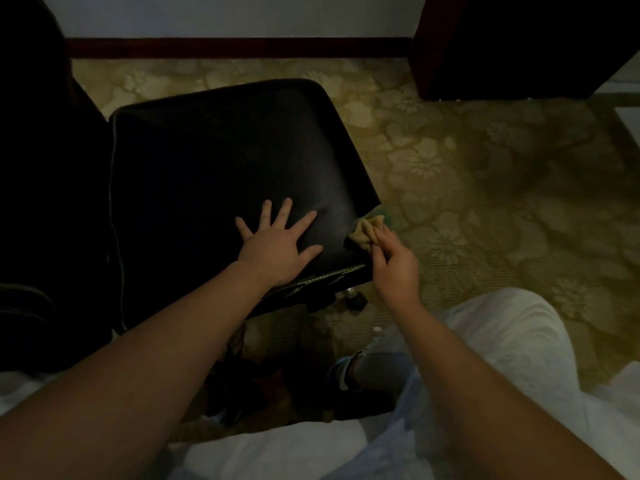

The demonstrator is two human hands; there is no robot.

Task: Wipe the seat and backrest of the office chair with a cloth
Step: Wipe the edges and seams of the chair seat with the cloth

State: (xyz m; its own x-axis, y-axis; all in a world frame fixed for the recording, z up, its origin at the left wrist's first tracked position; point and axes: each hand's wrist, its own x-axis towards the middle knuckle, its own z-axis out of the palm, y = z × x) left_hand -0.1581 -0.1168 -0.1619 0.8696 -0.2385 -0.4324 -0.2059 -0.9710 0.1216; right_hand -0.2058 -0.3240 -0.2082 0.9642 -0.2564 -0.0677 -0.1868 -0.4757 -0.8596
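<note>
Dim room, yellowish flower-patterned carpet [485, 174] all over the floor, a dark baseboard [239, 46] along the pale wall at the back, and some dark wooden furniture [519, 46] top right. Black office chair seat [214, 161] fills the middle of the view, with the backrest [52, 202] off to the left, mostly lost in shadow. Left hand [277, 244] lies palm down on the seat near the closest edge, fingers straight and spread, not gripping anything. Right hand [394, 268] is at the seat's near right corner, fingertips and thumb pinching a bunched-up tan cloth [363, 232] that touches the seat's edge. Bit of green shows just behind the cloth; can't tell if it's part of it. Light trousers [502, 327] show at the bottom.
</note>
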